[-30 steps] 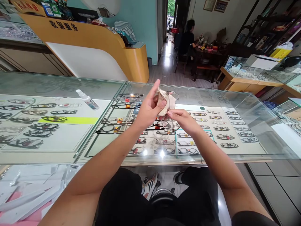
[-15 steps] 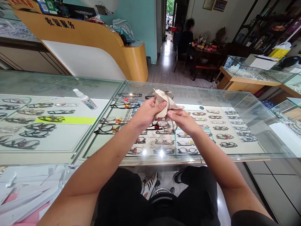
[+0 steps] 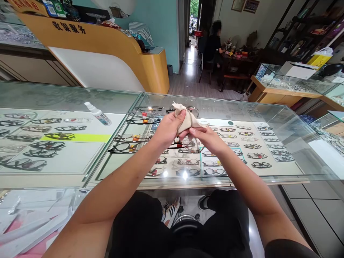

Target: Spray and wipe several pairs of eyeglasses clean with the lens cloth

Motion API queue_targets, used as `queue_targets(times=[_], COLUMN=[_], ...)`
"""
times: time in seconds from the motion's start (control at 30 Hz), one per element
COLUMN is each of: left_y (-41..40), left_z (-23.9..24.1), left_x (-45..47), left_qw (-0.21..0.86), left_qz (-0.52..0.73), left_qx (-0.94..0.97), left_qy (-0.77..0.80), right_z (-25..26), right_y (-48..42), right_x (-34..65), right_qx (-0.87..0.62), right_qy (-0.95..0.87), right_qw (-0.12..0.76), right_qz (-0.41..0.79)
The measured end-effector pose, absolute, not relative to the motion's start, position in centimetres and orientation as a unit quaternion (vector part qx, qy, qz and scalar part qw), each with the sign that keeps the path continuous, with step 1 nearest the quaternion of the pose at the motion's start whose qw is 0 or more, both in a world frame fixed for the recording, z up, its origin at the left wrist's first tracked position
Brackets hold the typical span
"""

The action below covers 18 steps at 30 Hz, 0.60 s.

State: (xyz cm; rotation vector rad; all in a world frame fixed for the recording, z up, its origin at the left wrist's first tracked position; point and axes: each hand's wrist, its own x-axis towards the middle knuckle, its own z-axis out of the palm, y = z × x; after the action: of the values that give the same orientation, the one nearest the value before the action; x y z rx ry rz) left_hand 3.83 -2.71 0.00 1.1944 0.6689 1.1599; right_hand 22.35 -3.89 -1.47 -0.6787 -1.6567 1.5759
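My left hand (image 3: 172, 126) is closed on a cream cleaning cloth (image 3: 185, 122), thumb on top, with the cloth folded around part of a pair of eyeglasses (image 3: 195, 111). My right hand (image 3: 206, 137) pinches the eyeglasses and the cloth's lower edge between thumb and fingers. A thin rim shows past the cloth, and a temple hangs below my fingers. Both hands are above the glass display case (image 3: 268, 114). Several loose glasses (image 3: 125, 147) lie on its top to the left of my hands. Cloth and fingers hide most of the held frame.
A white spray bottle (image 3: 98, 114) is on the left glass case. Rows of eyeglasses (image 3: 252, 146) are displayed beneath the glass. Plastic-wrapped papers (image 3: 34, 218) lie at lower left. Beyond are a wooden counter (image 3: 153, 68) and a seated person (image 3: 213, 46) at a table.
My left thumb has shifted slightly up and left along the cloth. The cloth's folds have changed a little. Both hands keep hold of the eyeglasses and cloth.
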Motion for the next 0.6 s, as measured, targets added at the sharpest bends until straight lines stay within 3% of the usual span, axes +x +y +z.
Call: queue_targets(times=[0.17, 0.4, 0.6], left_y=[-1.8, -2.3, -1.8], left_z=[0.1, -0.3, -0.3], left_x=[2.4, 3.2, 2.7], left_qw=[0.612, 0.561, 0.587], left_qz=[0.472, 0.495, 0.485], left_qx=[0.566, 0.571, 0.571], left_qy=[0.286, 0.337, 0.306], right_z=[-1.0, -1.5, -0.6], right_y=[-3.2, -3.2, -3.3], right_x=[22.9, 22.9, 23.6], right_qx=[-0.276, -0.247, -0.272], right_qy=[-0.603, -0.622, -0.623], right_qw=[0.396, 0.362, 0.382], right_qz=[0.636, 0.649, 0.626])
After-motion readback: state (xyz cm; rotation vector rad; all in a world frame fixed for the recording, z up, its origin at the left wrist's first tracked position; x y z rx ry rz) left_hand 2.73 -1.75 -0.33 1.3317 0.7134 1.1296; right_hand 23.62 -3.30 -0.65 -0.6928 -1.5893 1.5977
